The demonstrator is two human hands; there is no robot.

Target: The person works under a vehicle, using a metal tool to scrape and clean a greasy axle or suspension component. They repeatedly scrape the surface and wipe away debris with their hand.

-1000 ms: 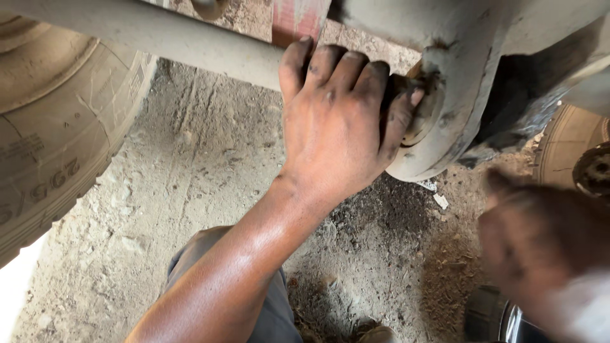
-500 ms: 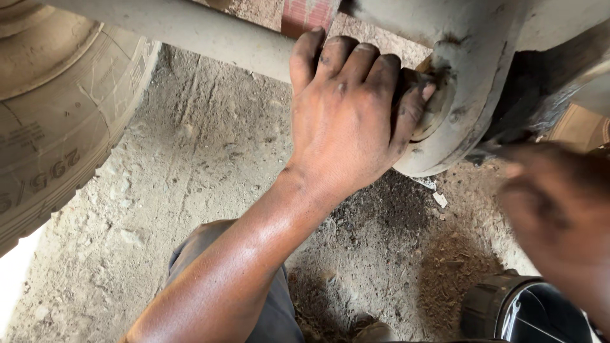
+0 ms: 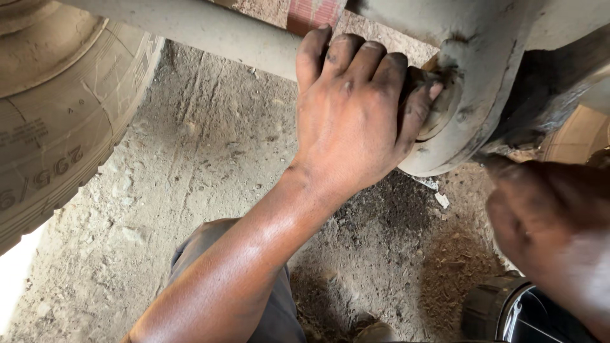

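Presently | left hand (image 3: 352, 121): fingers clenched around round fitting (image 3: 441, 111) on grey axle housing (image 3: 470, 82), beside axle tube (image 3: 210, 28) | right hand (image 3: 546, 219): blurred, finger state cannot be told | tyre (image 3: 60, 121) at left

Open passage over bare dirt floor (image 3: 210, 190) between tyre (image 3: 63, 127) at left and rounded axle housing (image 3: 483, 82) at right, roofed by grey axle tube (image 3: 203, 28); dark canister (image 3: 502, 311) blocking lower right corner.
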